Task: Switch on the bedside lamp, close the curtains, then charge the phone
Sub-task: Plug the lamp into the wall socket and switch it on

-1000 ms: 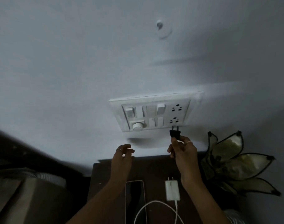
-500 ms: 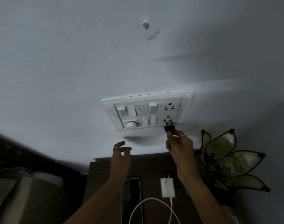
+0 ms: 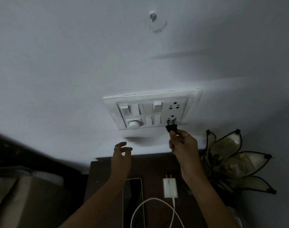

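**Black plug at lower socket of wall switch plate**

The black plug [image 3: 171,128] is pinched in the fingers [image 3: 172,134] of the right hand [image 3: 184,146]. Its two prongs point up at the lower socket [image 3: 172,119] of the white switch plate [image 3: 152,111] and overlap the socket's bottom holes; whether they are seated cannot be told. A ring shows on one finger of that hand.

The left hand [image 3: 121,159] is raised below the switch plate, towards its left half. It holds nothing; thumb and fingertips are curled loosely towards each other, apart, and a ring is worn on one finger.

On the switch plate, rocker switches sit in two rows to the left of the sockets. A round white dial [image 3: 134,129] occupies the lower left corner. A second socket [image 3: 174,106] sits directly above the lower one.

Below the switch plate stands a dark worktop [image 3: 157,168] against the wall. On it lies the phone [image 3: 134,199], screen dark, partly covered by the left forearm. Just right of the phone lies a white charger adapter [image 3: 170,188], prongs pointing towards the wall, unplugged. A white cable [image 3: 150,202] runs from the adapter's near end and loops across the phone's lower part.

Below and right of the switch plate is a petal-shaped lamp [image 3: 234,162] with dark-edged panels, unlit. High above the plate a small hook [image 3: 152,16] is fixed to the wall.
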`<control>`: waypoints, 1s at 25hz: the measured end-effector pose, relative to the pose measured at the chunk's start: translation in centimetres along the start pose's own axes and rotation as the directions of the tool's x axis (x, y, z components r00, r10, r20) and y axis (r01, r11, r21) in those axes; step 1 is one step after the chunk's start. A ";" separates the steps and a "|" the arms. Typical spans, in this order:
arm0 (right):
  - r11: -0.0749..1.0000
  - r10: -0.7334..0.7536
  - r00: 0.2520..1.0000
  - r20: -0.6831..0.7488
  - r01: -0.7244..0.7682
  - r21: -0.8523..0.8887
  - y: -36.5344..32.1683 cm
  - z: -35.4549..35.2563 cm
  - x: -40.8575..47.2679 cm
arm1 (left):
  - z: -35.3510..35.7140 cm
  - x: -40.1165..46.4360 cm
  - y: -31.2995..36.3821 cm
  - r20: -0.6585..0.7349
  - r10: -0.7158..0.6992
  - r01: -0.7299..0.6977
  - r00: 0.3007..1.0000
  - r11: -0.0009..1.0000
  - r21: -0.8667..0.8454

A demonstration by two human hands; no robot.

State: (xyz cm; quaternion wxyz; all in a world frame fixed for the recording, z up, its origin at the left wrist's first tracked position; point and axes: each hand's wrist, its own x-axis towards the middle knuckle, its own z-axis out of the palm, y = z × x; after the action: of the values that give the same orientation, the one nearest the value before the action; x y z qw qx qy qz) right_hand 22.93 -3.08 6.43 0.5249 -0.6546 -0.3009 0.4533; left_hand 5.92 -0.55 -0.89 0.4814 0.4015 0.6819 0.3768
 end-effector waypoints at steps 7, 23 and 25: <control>1.000 -0.004 1.000 -0.007 0.004 0.024 -0.3 0.1 -0.3 | -0.4 0.0 -0.5 -0.004 -0.036 0.036 0.999 0.999 -0.007; 0.999 0.023 1.000 -0.019 -0.022 0.050 -1.3 0.1 -0.5 | -0.7 -0.4 -1.1 0.027 -0.081 0.082 0.996 0.995 -0.052; 0.998 0.034 0.999 -0.017 -0.033 0.058 -1.3 0.2 -0.5 | -0.7 -0.6 -1.0 0.033 -0.072 0.074 0.997 0.996 -0.049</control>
State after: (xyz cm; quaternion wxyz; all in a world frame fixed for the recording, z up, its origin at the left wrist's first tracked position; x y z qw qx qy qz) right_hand 22.63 -3.04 7.84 0.5386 -0.6483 -0.2718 0.4645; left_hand 5.19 -1.54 -1.46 0.5154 0.3701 0.6789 0.3695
